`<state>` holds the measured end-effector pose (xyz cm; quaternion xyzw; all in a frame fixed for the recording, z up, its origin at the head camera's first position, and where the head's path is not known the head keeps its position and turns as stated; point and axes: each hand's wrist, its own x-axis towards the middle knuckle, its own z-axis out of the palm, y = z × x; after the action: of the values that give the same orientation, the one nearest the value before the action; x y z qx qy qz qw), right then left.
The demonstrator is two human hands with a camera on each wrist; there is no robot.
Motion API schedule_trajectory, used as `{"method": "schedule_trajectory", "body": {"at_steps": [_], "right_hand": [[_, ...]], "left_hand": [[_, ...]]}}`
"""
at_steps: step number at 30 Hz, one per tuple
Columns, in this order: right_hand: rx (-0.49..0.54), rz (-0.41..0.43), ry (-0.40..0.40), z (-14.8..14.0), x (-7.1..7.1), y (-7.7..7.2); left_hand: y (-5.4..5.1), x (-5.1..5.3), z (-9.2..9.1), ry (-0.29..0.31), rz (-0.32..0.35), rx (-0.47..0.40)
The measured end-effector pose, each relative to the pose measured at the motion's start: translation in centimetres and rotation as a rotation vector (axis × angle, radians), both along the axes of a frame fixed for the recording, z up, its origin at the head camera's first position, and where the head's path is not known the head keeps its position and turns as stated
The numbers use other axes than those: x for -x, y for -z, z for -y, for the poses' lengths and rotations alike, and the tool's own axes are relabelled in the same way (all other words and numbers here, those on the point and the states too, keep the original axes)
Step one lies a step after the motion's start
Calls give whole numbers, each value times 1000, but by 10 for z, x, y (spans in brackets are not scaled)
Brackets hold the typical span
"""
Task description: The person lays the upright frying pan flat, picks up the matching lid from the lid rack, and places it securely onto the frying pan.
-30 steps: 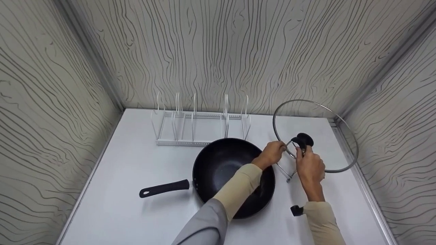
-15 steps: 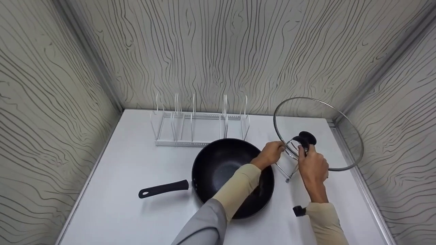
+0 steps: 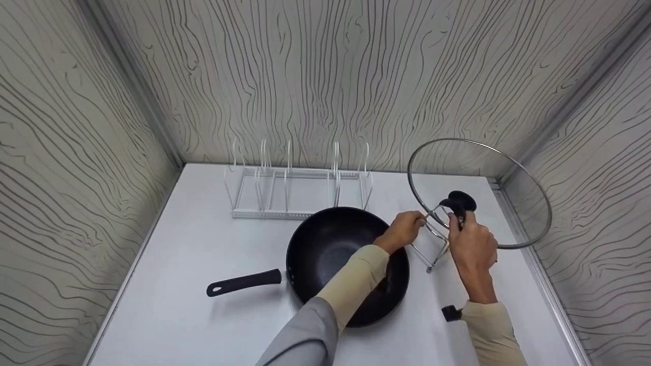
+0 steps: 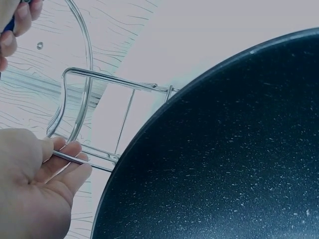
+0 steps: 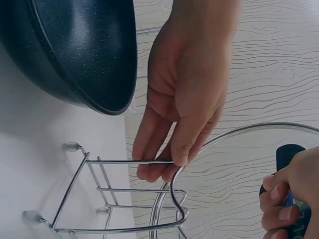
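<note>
My left hand (image 3: 405, 227) reaches over the black wok (image 3: 338, 264) and pinches a wire of a small chrome stand (image 5: 102, 230) between thumb and fingers. Just right of it, my right hand (image 3: 474, 245) grips the black knob (image 3: 463, 200) of a round glass lid (image 3: 488, 170) with a steel rim. The lid stands steeply tilted, its lower left rim at the stand's curved upper wires, as the right wrist view shows. The stand's feet are on the table. In the head view, the left hand and the wok hide part of the stand.
A white wire rack (image 3: 274, 214) with upright loops stands at the back, behind the wok. The wok's black handle (image 3: 244, 282) points left over the white table (image 3: 168, 254). Wood-patterned walls (image 3: 325, 76) enclose the table at the back and both sides.
My right hand has moved a little up and to the right with the lid, whose rim now reaches higher and farther right. The left hand, stand and wok have stayed in place.
</note>
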<state>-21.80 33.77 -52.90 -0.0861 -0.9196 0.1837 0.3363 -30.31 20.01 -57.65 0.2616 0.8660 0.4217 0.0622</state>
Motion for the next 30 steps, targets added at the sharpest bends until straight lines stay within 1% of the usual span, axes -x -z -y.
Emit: {"method": "schedule_trajectory", "body": {"at_steps": [3, 4, 8, 11, 15, 19, 27, 30], "right_hand": [[-3, -19, -11, 0, -1, -3], [-3, -24, -16, 0, -2, -4], [-3, -32, -31, 0, -3, -8], [-8, -29, -24, 0, -3, -11], [-10, -32, -13, 0, -4, -14], [-9, -40, -17, 0, -5, -18], [-20, -57, -9, -1, -5, -20], [-26, -59, -7, -2, -5, -21]], "left_hand": [[0, -1, -1, 3, 3, 0], [-2, -1, -1, 1, 30, 2], [-2, -2, -2, -16, 45, 17], [-2, -2, -2, -23, 45, 21], [-1, -2, -1, -18, 38, 13], [0, -1, 0, -19, 33, 5], [-5, -1, 0, -15, 49, 17], [-8, -1, 1, -10, 36, 23]]}}
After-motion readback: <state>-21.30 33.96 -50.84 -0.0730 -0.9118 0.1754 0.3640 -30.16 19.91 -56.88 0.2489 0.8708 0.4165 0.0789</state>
